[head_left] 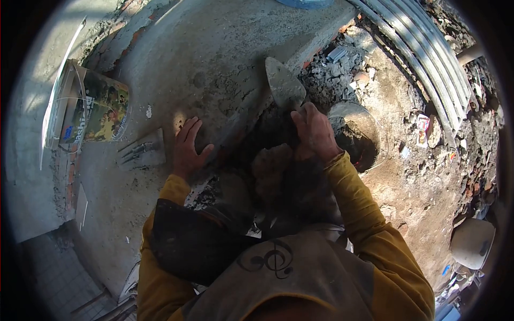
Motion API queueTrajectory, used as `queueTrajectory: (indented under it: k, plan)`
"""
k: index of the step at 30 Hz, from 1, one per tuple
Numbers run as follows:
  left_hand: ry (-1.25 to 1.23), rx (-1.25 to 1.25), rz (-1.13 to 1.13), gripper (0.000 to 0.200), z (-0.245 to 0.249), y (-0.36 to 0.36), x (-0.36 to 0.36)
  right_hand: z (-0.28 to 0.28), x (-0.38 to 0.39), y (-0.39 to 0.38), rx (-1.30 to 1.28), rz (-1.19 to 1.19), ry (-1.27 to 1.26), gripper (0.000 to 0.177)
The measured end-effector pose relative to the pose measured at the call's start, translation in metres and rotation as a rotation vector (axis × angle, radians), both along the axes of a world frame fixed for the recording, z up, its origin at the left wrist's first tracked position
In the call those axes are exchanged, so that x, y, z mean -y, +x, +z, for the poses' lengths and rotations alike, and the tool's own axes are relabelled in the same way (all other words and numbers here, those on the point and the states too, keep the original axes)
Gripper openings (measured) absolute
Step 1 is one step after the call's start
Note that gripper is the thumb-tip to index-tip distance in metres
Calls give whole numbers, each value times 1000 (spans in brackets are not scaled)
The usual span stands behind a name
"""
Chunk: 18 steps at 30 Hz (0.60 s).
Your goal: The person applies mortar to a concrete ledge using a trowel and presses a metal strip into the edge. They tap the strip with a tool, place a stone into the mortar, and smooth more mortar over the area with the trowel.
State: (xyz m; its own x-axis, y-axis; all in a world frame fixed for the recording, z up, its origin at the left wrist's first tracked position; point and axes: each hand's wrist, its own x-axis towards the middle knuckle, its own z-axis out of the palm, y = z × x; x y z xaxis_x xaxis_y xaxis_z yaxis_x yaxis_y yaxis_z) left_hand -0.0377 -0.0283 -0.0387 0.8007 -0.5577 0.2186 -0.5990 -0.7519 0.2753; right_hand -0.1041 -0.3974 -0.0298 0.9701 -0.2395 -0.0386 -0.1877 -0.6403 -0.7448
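Note:
My right hand (pixel 316 130) is closed round the handle end of a pointed trowel (pixel 285 84), its grey blade over the edge of the concrete surface (pixel 214 59). My left hand (pixel 188 147) rests on that surface with its fingers apart and holds nothing. Just left of it lies a flat rectangular float (pixel 144 151) with a dark handle. Beside my right hand stands a round, see-through bucket (pixel 364 123) with a dark inside. The trowel's handle is mostly hidden by my fingers.
A printed bucket (pixel 101 107) lies on its side at the left. Corrugated sheets (pixel 417 53) curve across the upper right. Grey rubble (pixel 334 77) lies beyond the trowel. Rough ground (pixel 412 187) with scraps spreads to the right, where a pale container (pixel 473 243) sits.

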Motion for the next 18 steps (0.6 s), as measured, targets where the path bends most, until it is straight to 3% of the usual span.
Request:
queueTrajectory:
  k: [7, 12, 14, 15, 17, 18]
  plan:
    - [-45, -15, 24, 70, 3, -1, 4, 44, -1, 38, -138, 275, -298, 37]
    - [-69, -16, 43, 70, -1, -1, 0, 30, 39, 90, -133, 267, -377, 39]
    - [-81, -19, 43, 70, -1, 0, 1, 31, 58, 106, -133, 156, -430, 40]
    - [-84, -18, 44, 70, 0, 1, 1, 35, 65, 104, -132, 157, -433, 40]
    - [-85, -5, 40, 70, 0, 0, 1, 40, 75, 97, -145, 191, -129, 42]
    - [-88, -8, 46, 70, -1, -1, 0, 39, 71, 93, -148, 197, -132, 42]
